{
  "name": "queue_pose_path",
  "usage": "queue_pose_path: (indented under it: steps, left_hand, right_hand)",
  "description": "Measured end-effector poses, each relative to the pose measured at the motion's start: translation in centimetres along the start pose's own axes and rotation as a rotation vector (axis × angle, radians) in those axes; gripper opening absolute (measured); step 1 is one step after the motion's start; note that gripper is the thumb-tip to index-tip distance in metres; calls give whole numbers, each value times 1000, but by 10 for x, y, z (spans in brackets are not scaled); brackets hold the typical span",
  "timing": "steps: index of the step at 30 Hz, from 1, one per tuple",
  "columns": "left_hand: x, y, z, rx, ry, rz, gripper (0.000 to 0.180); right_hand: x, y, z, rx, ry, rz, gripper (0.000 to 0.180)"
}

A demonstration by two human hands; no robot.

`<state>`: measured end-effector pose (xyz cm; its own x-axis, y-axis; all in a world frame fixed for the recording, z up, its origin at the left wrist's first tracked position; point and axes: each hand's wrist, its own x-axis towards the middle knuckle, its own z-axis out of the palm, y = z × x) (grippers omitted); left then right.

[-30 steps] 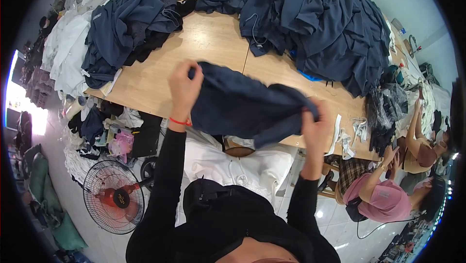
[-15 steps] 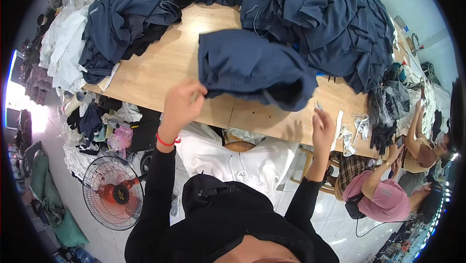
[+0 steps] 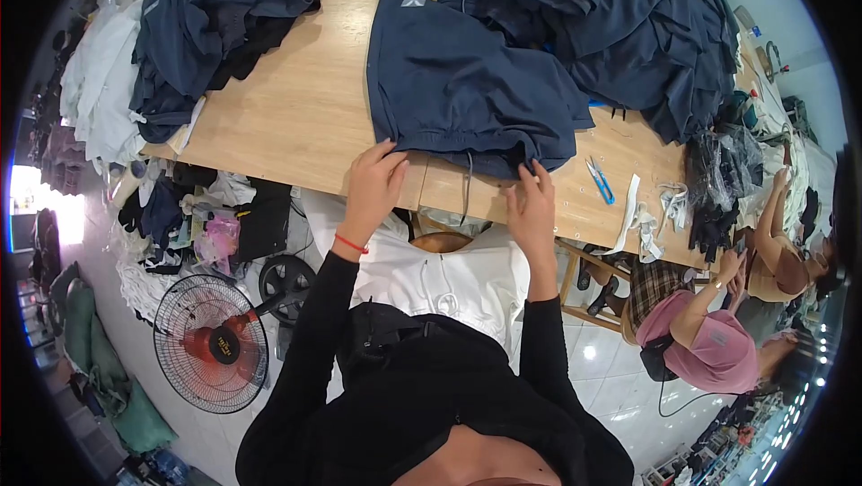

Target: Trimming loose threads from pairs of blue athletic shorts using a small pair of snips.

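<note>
Here, item one: a navy garment [image 3: 462, 91] spread flat on the wooden table [image 3: 296, 118], its hem with a dangling drawstring [image 3: 467, 185] lying at the near edge, I judge so it can be smoothed within easy reach. My left hand [image 3: 375, 185] rests open, fingers spread, on the hem's left corner, pressing rather than gripping. My right hand [image 3: 532, 208] lies likewise open and flat at the hem's right corner, holding nothing; the two together seem to pin the cloth straight. Just right of that hand: small blue-handled snips [image 3: 600, 179] and white fabric strips [image 3: 637, 212], kept close by. Beyond: a large heap of navy garments [image 3: 628, 37] at the far right, another heap [image 3: 215, 28] at the far left. Below the table: a floor fan [image 3: 211, 342]. Far right: seated people [image 3: 718, 342], apart from my hands.
</note>
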<state>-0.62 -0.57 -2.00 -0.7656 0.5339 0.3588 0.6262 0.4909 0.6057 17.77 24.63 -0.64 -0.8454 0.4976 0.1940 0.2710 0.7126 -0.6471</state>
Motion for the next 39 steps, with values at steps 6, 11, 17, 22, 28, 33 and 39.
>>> queue_pose_path:
  steps: [6,11,17,22,28,33,39]
  left_hand:
    - [-20,48,-24,-307,28,-332,18]
    - [-25,38,-14,-257,-182,-139,41]
    - [-32,62,-12,24,-309,79,75]
    - [-34,54,2,-35,-162,222,62]
    - [-30,60,-7,-119,-273,123,39]
    - [-20,69,-14,-390,-160,-46,16]
    - [-13,75,-30,-290,-64,45,21]
  right_hand:
    - [-17,-7,-33,-24,185,91,25]
    - [-15,-53,-6,27,58,-94,12]
    - [-22,-42,7,101,-11,-45,19]
    - [-22,-27,-2,145,53,-95,17]
    - [-27,-24,-11,108,-47,-7,16]
    - [-28,-42,7,40,-16,-111,18]
    - [-29,-35,15,-95,-32,-148,13]
